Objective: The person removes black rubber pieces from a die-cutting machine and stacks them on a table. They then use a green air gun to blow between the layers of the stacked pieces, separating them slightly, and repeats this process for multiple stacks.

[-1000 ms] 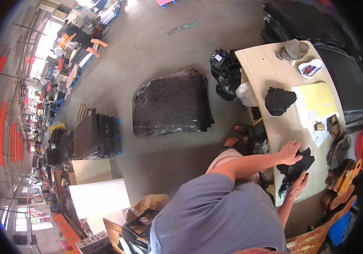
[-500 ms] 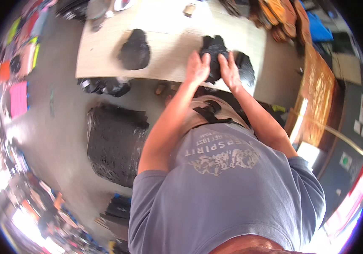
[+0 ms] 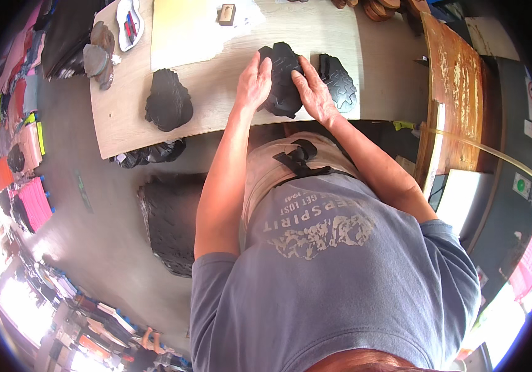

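A stack of black cut pieces (image 3: 283, 80) with uneven edges lies near the front edge of the pale wooden table (image 3: 222, 102). My left hand (image 3: 254, 84) rests along its left side, fingers straight. On the opposite side, my right hand (image 3: 315, 96) touches the stack with outstretched fingers, its thumb over the edge. Neither hand wraps round the stack; the undersides of the fingers are hidden. Just right of my right hand sits another black stack (image 3: 340, 87) with a shiny, patterned top. A third black stack (image 3: 168, 100) stands apart to the left.
Farther back are a yellowish sheet (image 3: 179, 37), a small wooden block (image 3: 227, 14) and a white tray with pens (image 3: 131, 28). Brown pieces (image 3: 100, 56) lie at the left corner. Below hang black plastic bags (image 3: 151, 154); a dark bundle (image 3: 173, 217) is on the floor.
The view has shifted. The middle stack now lies flatter, with its outline clearer between my hands. My hands have stayed on either side of it, and the right thumb now reaches over its edge.
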Motion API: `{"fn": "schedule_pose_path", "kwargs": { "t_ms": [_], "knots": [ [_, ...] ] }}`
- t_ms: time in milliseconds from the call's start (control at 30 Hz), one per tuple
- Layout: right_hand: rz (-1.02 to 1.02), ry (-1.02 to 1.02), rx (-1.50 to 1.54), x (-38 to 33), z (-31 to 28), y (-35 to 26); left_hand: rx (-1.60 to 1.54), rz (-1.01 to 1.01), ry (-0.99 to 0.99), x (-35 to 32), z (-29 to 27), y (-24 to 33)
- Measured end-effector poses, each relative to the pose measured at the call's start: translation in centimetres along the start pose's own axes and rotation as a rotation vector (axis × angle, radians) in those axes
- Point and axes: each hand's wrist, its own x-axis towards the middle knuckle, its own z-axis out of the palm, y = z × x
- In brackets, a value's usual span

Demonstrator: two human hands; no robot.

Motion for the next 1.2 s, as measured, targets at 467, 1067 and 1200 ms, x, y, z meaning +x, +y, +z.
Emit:
{"fn": "schedule_pose_path", "kwargs": {
  "t_ms": [467,1067,1200],
  "knots": [
    [0.23,0.051,0.245,0.4,-0.8,0.7,0.03,-0.03,-0.194,1.6,-1.1,0.4],
    [0.297,-0.011,0.231,1.4,-0.6,0.3,0.247,-0.001,-0.387,3.0,-1.6,1.1],
    [0.29,-0.073,0.162,1.2,-0.8,-0.6,0.143,-0.07,-0.489,2.6,-1.8,1.7]
  ]
}}
